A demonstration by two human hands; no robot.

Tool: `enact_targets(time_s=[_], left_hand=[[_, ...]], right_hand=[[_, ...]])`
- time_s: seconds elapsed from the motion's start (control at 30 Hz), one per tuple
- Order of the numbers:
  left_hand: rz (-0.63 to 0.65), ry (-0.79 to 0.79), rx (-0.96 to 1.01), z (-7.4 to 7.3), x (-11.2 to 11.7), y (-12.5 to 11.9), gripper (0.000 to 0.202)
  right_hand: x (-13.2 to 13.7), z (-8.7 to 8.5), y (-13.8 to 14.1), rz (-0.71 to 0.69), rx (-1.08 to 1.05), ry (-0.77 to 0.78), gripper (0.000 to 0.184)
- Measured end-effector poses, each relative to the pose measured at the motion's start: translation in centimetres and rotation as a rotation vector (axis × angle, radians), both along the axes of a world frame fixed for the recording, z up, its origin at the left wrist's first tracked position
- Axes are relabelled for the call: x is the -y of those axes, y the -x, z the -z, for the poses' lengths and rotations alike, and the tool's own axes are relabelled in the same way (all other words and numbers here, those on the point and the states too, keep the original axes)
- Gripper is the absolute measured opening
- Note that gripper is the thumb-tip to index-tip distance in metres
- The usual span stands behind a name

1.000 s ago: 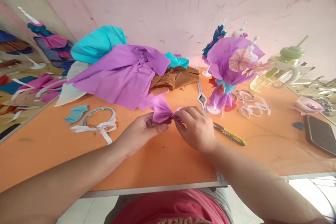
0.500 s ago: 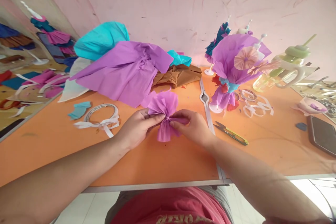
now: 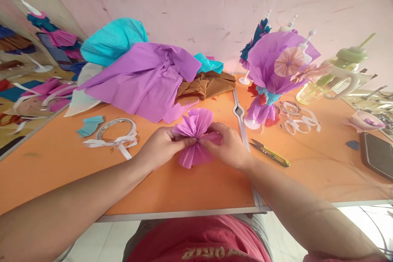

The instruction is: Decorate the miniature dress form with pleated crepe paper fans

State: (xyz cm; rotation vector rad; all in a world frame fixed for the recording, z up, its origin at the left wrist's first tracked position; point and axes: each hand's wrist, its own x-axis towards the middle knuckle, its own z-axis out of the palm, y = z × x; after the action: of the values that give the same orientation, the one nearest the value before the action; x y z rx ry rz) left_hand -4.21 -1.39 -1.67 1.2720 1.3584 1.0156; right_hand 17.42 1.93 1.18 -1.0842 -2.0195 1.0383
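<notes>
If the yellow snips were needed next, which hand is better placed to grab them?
The right hand, I'd judge: the snips lie just to its right, while the left hand is farther away. Both pinch the purple flower, so the right would likely have to release it first.

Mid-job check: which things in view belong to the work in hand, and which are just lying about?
Likely in the work:
left hand and right hand
pleated purple paper, pinched by both
snips, perhaps, lying nearby

Apparently just lying about:
phone
bottle
light blue paper scrap
</notes>
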Motion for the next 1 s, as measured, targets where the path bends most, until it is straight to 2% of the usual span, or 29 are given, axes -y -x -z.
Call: enact_targets(time_s=[0.1,0.2,0.27,0.37,0.43,0.5,0.67,0.8,0.9,1.0], left_hand=[[0.09,0.064,0.034,-0.1,0.2,-0.3,0.039],[0.168,0.081,0.047,0.0,0.2,-0.6,0.041],[0.121,0.054,0.079,0.2,0.2,-0.7,0.04],[0.022,0.03,0.139,0.6,0.1,-0.6,0.039],[0.024,0.056,0.139,0.7,0.0,-0.5,0.04],[0.045,0.065,0.074,0.6,0.0,-0.5,0.039],[0.062,-0.044,-0.134,-0.1,0.3,-0.6,0.035],[0.11,-0.033,-0.019,-0.3,0.5,-0.7,0.038],[0.157,-0.012,0.038,0.0,0.5,-0.7,0.04],[0.125,-0.056,-0.021,0.3,0.4,-0.8,0.034]], right_hand=[[-0.2,-0.2,0.0,-0.033,-0.111,0.111,0.051],[-0.2,-0.1,0.3,-0.016,-0.209,0.266,0.041],[-0.1,0.0,0.6,0.03,-0.272,0.357,0.033],[0.1,0.2,0.7,0.025,-0.381,0.41,0.037],[0.1,0.2,0.7,-0.02,-0.405,0.413,0.046],[0.0,0.3,0.7,-0.054,-0.341,0.397,0.046],[0.0,0.9,0.8,0.05,-0.148,0.209,0.018],[0.2,1.1,0.9,0.151,-0.12,0.013,0.011],[0.4,1.0,1.0,0.146,-0.14,0.06,0.014],[0.7,0.6,1.1,0.15,-0.155,0.147,0.017]])
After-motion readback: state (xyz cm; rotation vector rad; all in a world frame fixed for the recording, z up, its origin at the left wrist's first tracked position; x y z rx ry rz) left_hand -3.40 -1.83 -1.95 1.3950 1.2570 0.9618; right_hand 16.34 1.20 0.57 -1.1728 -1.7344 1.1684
